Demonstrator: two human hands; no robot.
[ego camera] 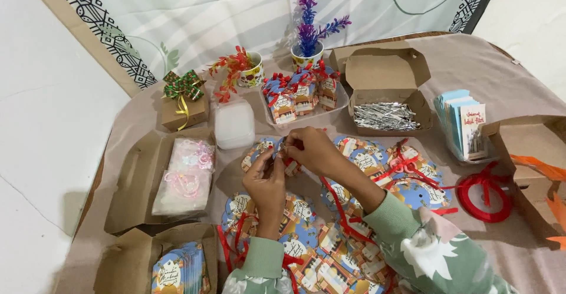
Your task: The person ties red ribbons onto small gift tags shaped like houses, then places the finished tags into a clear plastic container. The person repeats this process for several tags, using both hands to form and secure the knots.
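- The left hand and right hand meet at the middle of the table, fingertips pinched together on 1 small printed box with red ribbon trailing from it toward the near edge.
- Under and around the hands lie many flat printed box blanks; too overlapped to count.
- Just beyond, 1 white tray holds a cluster of finished ribbon-tied boxes.
- Right: 1 open cardboard box of silver strips, 1 stack of cards, 1 red ribbon roll.
- Left: 1 clear lidded tub, 1 brown gift box with a green bow, 1 open box of pink items.
- Far side: 2 cups of artificial plants.
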